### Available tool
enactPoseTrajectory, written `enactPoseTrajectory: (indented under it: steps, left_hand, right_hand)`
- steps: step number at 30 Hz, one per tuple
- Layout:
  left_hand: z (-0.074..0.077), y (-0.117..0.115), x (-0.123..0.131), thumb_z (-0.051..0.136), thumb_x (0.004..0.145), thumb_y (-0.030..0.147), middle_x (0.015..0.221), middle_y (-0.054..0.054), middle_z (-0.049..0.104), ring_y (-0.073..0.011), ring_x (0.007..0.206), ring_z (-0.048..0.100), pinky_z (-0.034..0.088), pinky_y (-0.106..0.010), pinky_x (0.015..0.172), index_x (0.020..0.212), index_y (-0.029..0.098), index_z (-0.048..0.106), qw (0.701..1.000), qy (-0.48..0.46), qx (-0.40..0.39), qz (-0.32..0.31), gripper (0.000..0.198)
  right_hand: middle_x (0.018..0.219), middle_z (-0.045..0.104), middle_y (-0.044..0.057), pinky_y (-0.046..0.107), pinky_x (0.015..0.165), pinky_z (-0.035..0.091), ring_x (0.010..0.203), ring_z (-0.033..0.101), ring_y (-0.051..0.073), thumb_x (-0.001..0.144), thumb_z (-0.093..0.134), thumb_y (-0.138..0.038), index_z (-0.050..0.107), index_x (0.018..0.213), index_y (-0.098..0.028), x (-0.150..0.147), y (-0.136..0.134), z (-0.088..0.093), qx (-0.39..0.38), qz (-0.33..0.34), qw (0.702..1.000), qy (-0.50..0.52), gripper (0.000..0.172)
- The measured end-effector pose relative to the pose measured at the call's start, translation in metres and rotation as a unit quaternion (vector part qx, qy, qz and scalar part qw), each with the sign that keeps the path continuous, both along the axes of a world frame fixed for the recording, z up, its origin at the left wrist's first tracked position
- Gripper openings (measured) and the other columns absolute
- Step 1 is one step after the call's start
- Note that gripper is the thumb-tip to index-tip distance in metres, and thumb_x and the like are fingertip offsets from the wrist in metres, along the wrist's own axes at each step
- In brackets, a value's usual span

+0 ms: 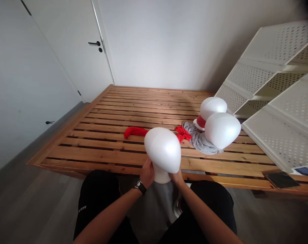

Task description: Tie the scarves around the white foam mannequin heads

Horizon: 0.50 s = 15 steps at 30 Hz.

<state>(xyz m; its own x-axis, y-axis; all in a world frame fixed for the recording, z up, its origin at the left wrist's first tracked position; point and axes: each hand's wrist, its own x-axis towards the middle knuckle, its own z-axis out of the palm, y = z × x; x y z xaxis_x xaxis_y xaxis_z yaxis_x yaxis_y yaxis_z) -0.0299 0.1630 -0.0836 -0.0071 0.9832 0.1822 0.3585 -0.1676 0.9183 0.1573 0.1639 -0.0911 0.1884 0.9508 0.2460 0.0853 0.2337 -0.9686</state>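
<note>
A white foam mannequin head [162, 149] is between my hands near the front edge of the slatted wooden platform. My left hand [147, 173], below a wristwatch, grips the neck from the left. My right hand [178, 178] is at the neck's right side, its fingers mostly hidden by the head. Behind this head runs a red scarf [136, 131], its left part stretched out and its right part bunched into folds. The head hides the scarf's middle, so I cannot tell whether it touches the neck.
To the right stand two more foam heads, one with a red band [201, 121] and a nearer one [222, 130] with a grey scarf [203, 144] around its base. White perforated panels [255, 78] lean at the right. A phone [281, 179] lies at the front right edge.
</note>
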Motion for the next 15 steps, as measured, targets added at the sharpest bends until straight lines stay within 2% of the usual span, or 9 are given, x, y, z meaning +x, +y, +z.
enactPoseTrajectory:
  steps: [2, 5, 8, 10, 12, 13, 15]
  left_hand:
    - [-0.001, 0.000, -0.003, 0.044, 0.101, 0.029, 0.108, -0.013, 0.072, -0.0271, 0.104, 0.068, 0.054, -0.046, 0.092, 0.111, 0.023, 0.066, 1.000, 0.004, -0.006, 0.001, 0.025]
    - [0.004, 0.014, -0.017, 0.060, 0.089, 0.026, 0.108, -0.014, 0.073, -0.0306, 0.111, 0.066, 0.053, -0.049, 0.098, 0.101, 0.023, 0.068, 0.999, 0.027, 0.022, 0.028, 0.014]
    - [0.019, 0.032, -0.032, 0.067, 0.081, 0.024, 0.100, -0.013, 0.074, -0.0312, 0.102, 0.068, 0.053, -0.047, 0.094, 0.092, 0.023, 0.068, 0.996, 0.068, 0.015, 0.063, 0.011]
    - [0.031, 0.037, -0.038, 0.061, 0.088, 0.028, 0.096, -0.011, 0.074, -0.0289, 0.094, 0.069, 0.053, -0.043, 0.086, 0.097, 0.023, 0.067, 0.992, 0.068, -0.015, 0.106, 0.012]
    - [0.041, 0.034, -0.039, 0.049, 0.098, 0.035, 0.094, -0.010, 0.074, -0.0269, 0.090, 0.070, 0.053, -0.041, 0.082, 0.105, 0.023, 0.066, 0.989, 0.055, -0.043, 0.133, 0.022]
    - [0.045, 0.029, -0.040, 0.042, 0.102, 0.038, 0.096, -0.010, 0.075, -0.0264, 0.090, 0.070, 0.053, -0.041, 0.083, 0.110, 0.023, 0.066, 0.990, 0.048, -0.048, 0.127, 0.029]
    - [0.052, 0.017, -0.040, 0.035, 0.105, 0.042, 0.111, -0.011, 0.074, -0.0267, 0.102, 0.069, 0.051, -0.046, 0.094, 0.121, 0.023, 0.064, 0.996, 0.041, -0.025, 0.077, 0.038]
  right_hand:
    - [0.122, 0.073, 0.017, 0.054, 0.103, 0.054, 0.114, 0.067, 0.036, 0.082, 0.068, -0.069, 0.071, 0.120, -0.017, -0.016, -0.008, -0.002, -0.002, -0.011, 1.000, 0.001, 0.064]
    - [0.128, 0.069, 0.016, 0.055, 0.108, 0.050, 0.121, 0.064, 0.034, 0.094, 0.055, -0.062, 0.067, 0.128, -0.018, -0.032, -0.014, 0.000, -0.003, -0.014, 1.000, -0.008, 0.057]
    - [0.133, 0.066, 0.015, 0.055, 0.118, 0.040, 0.133, 0.055, 0.032, 0.101, 0.044, -0.056, 0.062, 0.136, -0.019, -0.039, -0.012, 0.003, 0.012, 0.043, 0.997, -0.058, 0.054]
    - [0.131, 0.067, 0.015, 0.055, 0.118, 0.039, 0.134, 0.054, 0.032, 0.098, 0.052, -0.055, 0.062, 0.135, -0.017, -0.044, -0.009, 0.003, 0.015, 0.100, 0.990, -0.098, 0.054]
    - [0.129, 0.067, 0.017, 0.055, 0.114, 0.043, 0.130, 0.057, 0.033, 0.093, 0.061, -0.054, 0.061, 0.135, -0.015, -0.053, -0.009, 0.001, 0.002, 0.116, 0.987, -0.108, 0.057]
    - [0.129, 0.067, 0.017, 0.055, 0.111, 0.046, 0.128, 0.058, 0.033, 0.092, 0.064, -0.053, 0.059, 0.137, -0.015, -0.059, -0.009, -0.001, -0.006, 0.105, 0.989, -0.100, 0.059]
    - [0.133, 0.064, 0.019, 0.054, 0.108, 0.049, 0.126, 0.060, 0.033, 0.092, 0.065, -0.050, 0.052, 0.143, -0.014, -0.069, -0.013, -0.003, -0.023, 0.061, 0.995, -0.071, 0.063]
